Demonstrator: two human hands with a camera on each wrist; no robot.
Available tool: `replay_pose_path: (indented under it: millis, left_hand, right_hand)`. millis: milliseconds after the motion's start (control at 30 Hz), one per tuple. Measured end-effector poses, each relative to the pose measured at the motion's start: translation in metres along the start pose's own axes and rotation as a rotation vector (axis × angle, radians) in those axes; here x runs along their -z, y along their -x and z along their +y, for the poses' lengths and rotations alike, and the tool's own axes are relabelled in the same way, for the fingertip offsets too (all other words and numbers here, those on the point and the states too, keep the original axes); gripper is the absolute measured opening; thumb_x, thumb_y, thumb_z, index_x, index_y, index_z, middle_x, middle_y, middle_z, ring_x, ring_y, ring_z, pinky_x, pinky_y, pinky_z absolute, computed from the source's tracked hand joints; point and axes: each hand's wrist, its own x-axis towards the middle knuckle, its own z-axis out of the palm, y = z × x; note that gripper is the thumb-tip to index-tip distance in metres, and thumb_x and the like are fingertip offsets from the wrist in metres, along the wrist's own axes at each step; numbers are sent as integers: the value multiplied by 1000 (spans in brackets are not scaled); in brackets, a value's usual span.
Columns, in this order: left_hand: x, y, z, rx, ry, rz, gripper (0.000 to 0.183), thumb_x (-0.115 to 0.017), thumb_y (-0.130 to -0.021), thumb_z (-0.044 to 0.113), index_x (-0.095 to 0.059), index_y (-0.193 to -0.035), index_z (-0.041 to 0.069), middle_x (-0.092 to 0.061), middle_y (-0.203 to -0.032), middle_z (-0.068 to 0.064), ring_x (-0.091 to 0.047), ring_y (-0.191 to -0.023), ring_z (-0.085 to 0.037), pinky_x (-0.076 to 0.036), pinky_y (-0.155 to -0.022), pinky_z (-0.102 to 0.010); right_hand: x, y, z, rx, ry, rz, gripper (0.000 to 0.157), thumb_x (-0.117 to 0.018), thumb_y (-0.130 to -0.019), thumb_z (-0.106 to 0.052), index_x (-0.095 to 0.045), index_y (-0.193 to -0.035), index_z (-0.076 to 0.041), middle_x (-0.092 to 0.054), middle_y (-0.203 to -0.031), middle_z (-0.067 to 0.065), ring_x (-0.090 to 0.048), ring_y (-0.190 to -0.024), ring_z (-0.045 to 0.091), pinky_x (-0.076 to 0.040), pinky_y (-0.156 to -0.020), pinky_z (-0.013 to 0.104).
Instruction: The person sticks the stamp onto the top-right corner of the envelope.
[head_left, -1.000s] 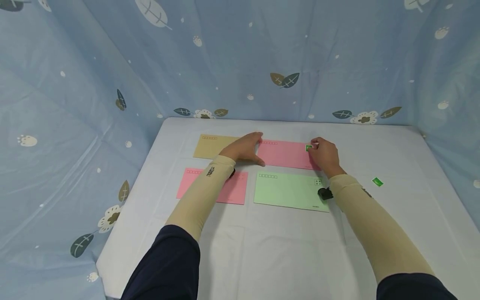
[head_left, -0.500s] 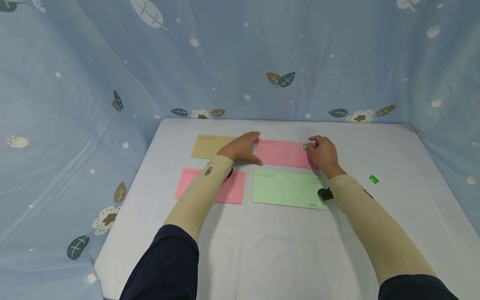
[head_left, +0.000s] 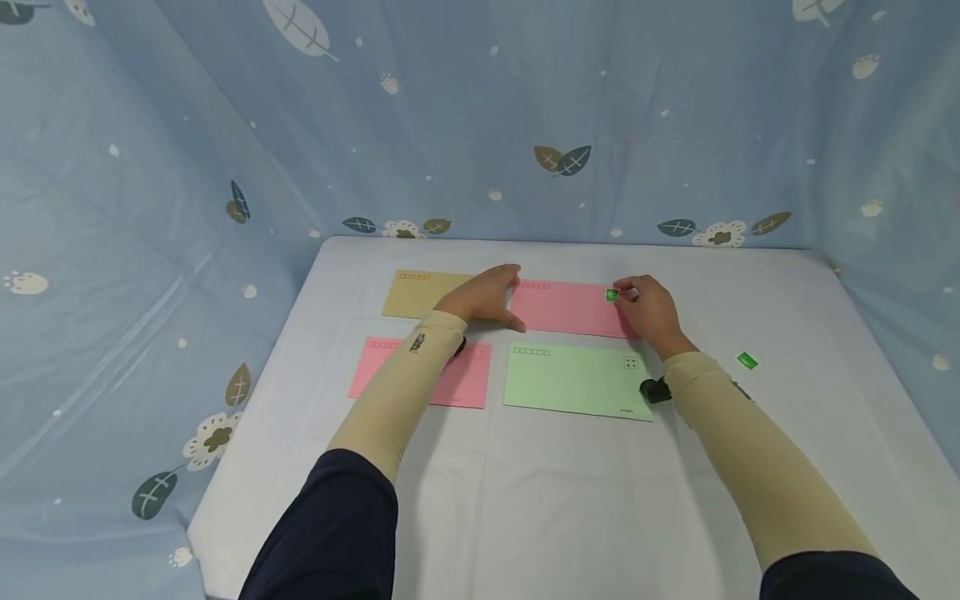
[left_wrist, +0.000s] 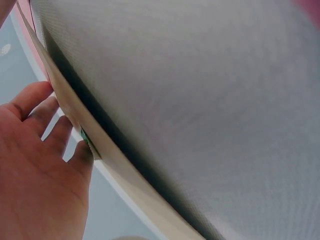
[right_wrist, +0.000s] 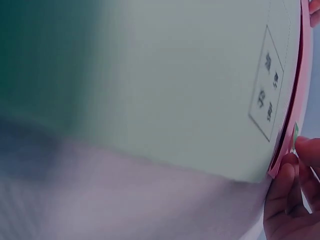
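In the head view, a pink envelope (head_left: pixel 566 307) lies in the back row. My left hand (head_left: pixel 483 297) rests at its left end with fingers spread, overlapping the right part of a tan envelope (head_left: pixel 420 292). A small green patch (left_wrist: pixel 85 136) shows on the tan envelope beside my left hand's fingers in the left wrist view. My right hand (head_left: pixel 648 310) pinches a small green stamp (head_left: pixel 612 295) at the pink envelope's upper right corner. In the right wrist view, that stamp (right_wrist: pixel 295 132) stands at the fingertips, close over the pink paper.
A light green envelope (head_left: pixel 573 379) with a printed stamp box lies in front, below the right wrist. Left of it is another pink envelope (head_left: pixel 471 379), partly under the left forearm. A loose green stamp (head_left: pixel 747 360) lies on the white table (head_left: pixel 570 500) at right.
Both hands keep nearly the same places. The right hand has shifted very slightly at the envelope's corner, with the stamp still at its fingertips. The head view has swung a little.
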Motion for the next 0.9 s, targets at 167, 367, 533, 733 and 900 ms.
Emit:
replay_pose_path:
  millis: [167,367,533,733,900]
  left_hand:
    - [0,1,2,0,4,-5,125,-87,-72,60,-18,-163,9,-20,-169,-7,-16,-155,-20,-17,-125,-33]
    - [-2,0,1,-2,10,-2,124,-87,-72,59,-18,-163,10,-19,-169,-7,-15,-156,-20,-17,-125,-34]
    - [0,1,2,1,3,-3,125,-87,-72,60,-17,-163,10,-20,-169,-8,-16,-156,-21,-17,-125,-34]
    - [0,1,1,1,2,-5,125,-87,-72,59,-17,-164,10,-20,-169,-7,-16,-156,-20,-17,-125,-33]
    - [1,2,1,4,7,-1,126,-88,-72,59,-17,-163,9,-20,-169,-8,-16,-156,-21,-16,-125,-33]
  right_hand:
    - [1,0,-2,30,9,-8,31,-61,-100,-8,-65,-129,-1,-56,-130,21,-58,-112,37,-49,-97,53]
    - [1,1,-1,42,36,-9,28,-61,-99,-7,-68,-126,-1,-58,-124,21,-57,-108,36,-49,-95,53]
    - [1,-1,1,55,51,-7,27,-58,-100,-7,-69,-124,0,-60,-123,21,-58,-107,37,-48,-95,53]
    - [0,-2,-1,50,57,-16,26,-58,-101,-8,-70,-123,-1,-60,-123,21,-58,-107,37,-49,-94,53]
    - [1,-3,-2,81,61,-18,26,-58,-100,-8,-71,-122,0,-60,-124,21,-59,-106,37,-49,-93,54]
